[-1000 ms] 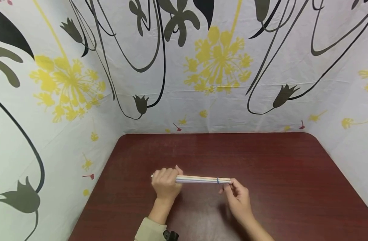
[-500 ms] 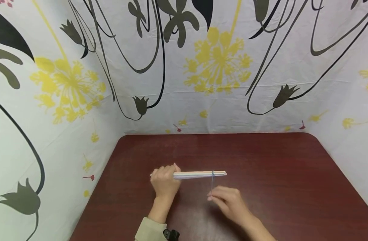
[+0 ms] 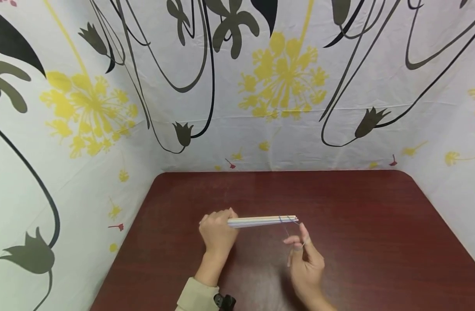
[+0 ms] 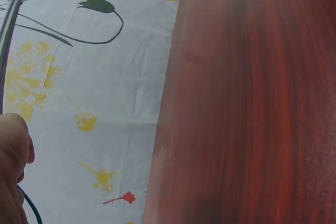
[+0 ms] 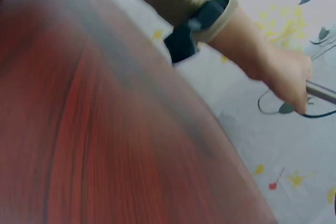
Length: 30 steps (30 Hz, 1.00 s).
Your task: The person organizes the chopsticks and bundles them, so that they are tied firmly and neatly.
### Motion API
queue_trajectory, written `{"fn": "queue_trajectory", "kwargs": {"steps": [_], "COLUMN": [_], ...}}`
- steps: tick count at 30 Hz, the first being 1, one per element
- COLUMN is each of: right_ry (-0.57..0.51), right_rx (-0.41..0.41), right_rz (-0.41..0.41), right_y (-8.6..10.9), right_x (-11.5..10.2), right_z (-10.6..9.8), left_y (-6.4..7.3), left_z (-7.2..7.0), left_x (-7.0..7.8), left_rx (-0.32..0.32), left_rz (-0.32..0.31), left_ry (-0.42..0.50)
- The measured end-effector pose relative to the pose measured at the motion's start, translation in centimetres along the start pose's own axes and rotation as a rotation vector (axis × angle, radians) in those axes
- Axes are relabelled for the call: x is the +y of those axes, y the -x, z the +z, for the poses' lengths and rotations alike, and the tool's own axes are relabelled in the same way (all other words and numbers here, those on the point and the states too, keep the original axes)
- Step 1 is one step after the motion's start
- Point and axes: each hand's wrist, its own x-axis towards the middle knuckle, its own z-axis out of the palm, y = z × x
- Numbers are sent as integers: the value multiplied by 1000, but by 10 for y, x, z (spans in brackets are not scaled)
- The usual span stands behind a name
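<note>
**While the left hand (image 3: 218, 231) grips a bundle of slender, pale, straight sticks (image 3: 257, 222), the right hand (image 3: 309, 265) holds a thin blue band (image 3: 280, 220) stretched from it**

Head view (clock taken from the bundle's middle). The bundle lies nearly level above a dark red, wood-grained table (image 3: 362, 242). At nine o'clock, the left hand's fingers are closed round it. The band crosses the sticks near their three o'clock end; strands run taut to the partly bent fingers of the right hand, at four o'clock. A cream fabric sleeve (image 3: 198, 296) and a small black wrist device (image 3: 224, 301) show at seven. White cloth printed with yellow and grey flowers (image 3: 237, 103) hangs at twelve.

Left wrist view (clock taken from the picture's centre). The gripping hand shows in part at eight o'clock; the bundle rises to ten, where the band encircles it. The table fills three o'clock.

Right wrist view (same reference). The left hand clasps the bundle towards three o'clock, the wrist device lies near one, and the table spreads at eight.
</note>
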Motion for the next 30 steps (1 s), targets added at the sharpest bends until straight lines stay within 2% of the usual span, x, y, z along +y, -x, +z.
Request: {"fn": "queue_trajectory", "kwargs": {"steps": [3,6,8,10,13,16,20,22,24,30], "right_ry": [-26,-62,-110,-135,-173,-274,-444,-518,-560,-576], "right_rx": [152,287,319,311,269,197,21,-44,-74,-141], "right_rz": [271,575,742,843,854,768,638,599,598,648], "right_y": [4,5,5,5,3,0,-5,-9,-12,-19], "right_x": [-4,-9,-11,-11,-9,-4,1,2,3,3], "right_z": [3,12,18,21,16,4,-11,-17,-22,-32], "left_y": [-2,-1,0,1,2,2,0,-1,-2,-4], "left_z": [-1,-1,-1,-1,-3,-4,-6,-7,-8,-9], "left_x": [3,6,8,9,8,6,5,5,5,2], "left_rx": [40,50,51,51,63,81,124,146,164,213], "left_rz": [11,13,11,9,13,25,52,68,86,150], "left_ry": [-2,-9,-11,-16,-11,11,56,68,76,84]}}
